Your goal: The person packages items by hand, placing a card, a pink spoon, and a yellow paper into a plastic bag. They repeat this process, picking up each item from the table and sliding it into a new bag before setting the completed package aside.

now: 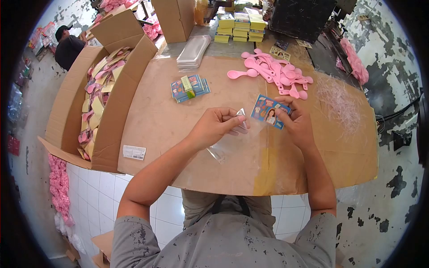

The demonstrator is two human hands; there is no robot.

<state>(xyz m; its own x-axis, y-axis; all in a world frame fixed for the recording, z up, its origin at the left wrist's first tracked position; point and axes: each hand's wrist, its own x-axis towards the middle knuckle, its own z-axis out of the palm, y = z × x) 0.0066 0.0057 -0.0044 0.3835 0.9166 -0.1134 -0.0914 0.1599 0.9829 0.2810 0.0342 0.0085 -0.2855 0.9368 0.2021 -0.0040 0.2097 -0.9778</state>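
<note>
Over the middle of the cardboard-covered table, my left hand [222, 123] pinches a clear plastic bag [219, 152], which hangs down below the fingers. To its right, my right hand [294, 119] holds a blue printed card [269, 111] between thumb and fingers, tilted, its left edge close to the bag. Behind my right hand lies a pile of pink plastic spoons [277, 71]. A banded stack of blue cards [196, 89] rests on the table beyond my left hand.
An open cardboard box [129, 76] of filled packets stands left. Clear plastic cases [193, 51] and stacked yellow-edged cards [240, 27] are at the back. Shredded strands [342, 105] lie right, a white label [134, 152] front left. A person [68, 47] is far left.
</note>
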